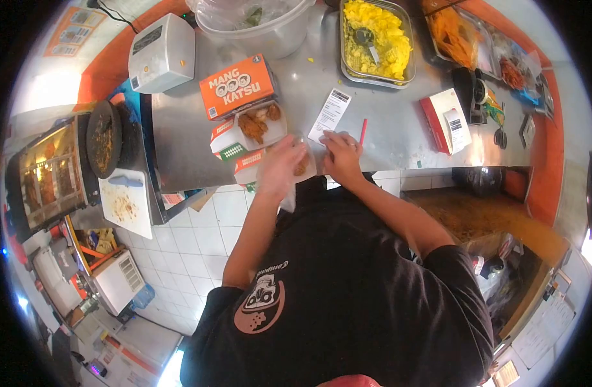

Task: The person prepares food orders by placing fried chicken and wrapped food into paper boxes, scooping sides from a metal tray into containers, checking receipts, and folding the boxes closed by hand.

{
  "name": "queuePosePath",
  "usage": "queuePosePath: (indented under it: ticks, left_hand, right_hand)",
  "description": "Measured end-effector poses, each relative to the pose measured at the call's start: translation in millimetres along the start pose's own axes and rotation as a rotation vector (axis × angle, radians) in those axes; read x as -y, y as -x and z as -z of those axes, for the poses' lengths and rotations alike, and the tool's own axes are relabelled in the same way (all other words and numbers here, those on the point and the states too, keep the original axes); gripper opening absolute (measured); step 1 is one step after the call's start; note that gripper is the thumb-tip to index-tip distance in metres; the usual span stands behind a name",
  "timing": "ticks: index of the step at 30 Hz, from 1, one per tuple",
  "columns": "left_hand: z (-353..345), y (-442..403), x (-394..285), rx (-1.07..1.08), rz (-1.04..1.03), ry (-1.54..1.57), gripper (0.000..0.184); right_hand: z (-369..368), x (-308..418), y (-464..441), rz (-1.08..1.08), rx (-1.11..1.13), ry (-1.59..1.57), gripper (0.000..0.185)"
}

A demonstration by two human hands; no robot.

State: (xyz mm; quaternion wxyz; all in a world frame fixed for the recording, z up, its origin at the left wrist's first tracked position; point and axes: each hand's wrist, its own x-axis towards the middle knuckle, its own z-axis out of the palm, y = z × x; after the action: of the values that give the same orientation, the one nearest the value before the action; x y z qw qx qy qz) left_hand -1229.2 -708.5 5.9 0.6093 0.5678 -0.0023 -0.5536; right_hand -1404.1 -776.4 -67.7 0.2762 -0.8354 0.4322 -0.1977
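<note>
My left hand (284, 169), blurred and with thin clear plastic about it, is over an open paper box (247, 169) holding brown fried food (301, 166). What its fingers hold, if anything, is not clear. Just beyond stands another open box (224, 137) with fried chicken (257, 125) inside. My right hand (343, 155) rests on the counter edge, its fingers spread at the lower end of a printed receipt (330, 116). A red pen (364, 131) lies beside those fingers.
An orange "Mang Katsu" box (238, 87) stands behind the food boxes on the steel counter (296, 87). Farther back are a plastic tub (254, 40), a white printer (162, 55) and a tray of yellow food (376, 42). Rightward sit a red-white box (441, 122) and scissors (500, 137).
</note>
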Motion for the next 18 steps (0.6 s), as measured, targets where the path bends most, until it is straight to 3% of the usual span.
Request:
queuePosePath:
  ticks: [2, 4, 6, 9, 12, 18]
  left_hand:
    - [18, 26, -24, -0.019, -0.067, -0.215, 0.059]
    - [92, 32, 15, -0.269, -0.475, -0.554, 0.053]
    - [85, 51, 34, -0.878, -0.205, -0.298, 0.042]
    - [132, 47, 67, -0.302, 0.218, 0.462, 0.037]
    - [122, 51, 53, -0.190, 0.140, 0.440, 0.034]
    - [108, 39, 57, -0.091, 0.253, 0.177, 0.034]
  right_hand:
    - [1, 1, 1, 0.009, -0.009, -0.006, 0.042]
    - [-2, -2, 3, 0.001, -0.003, 0.014, 0.043]
    - [-2, -2, 1, -0.001, 0.008, 0.028, 0.043]
    - [-1, 2, 0, -0.007, 0.033, 0.030, 0.044]
    - [-1, -1, -3, -0.026, 0.045, 0.018, 0.046]
    - [-3, -13, -23, -0.110, 0.007, 0.006, 0.049]
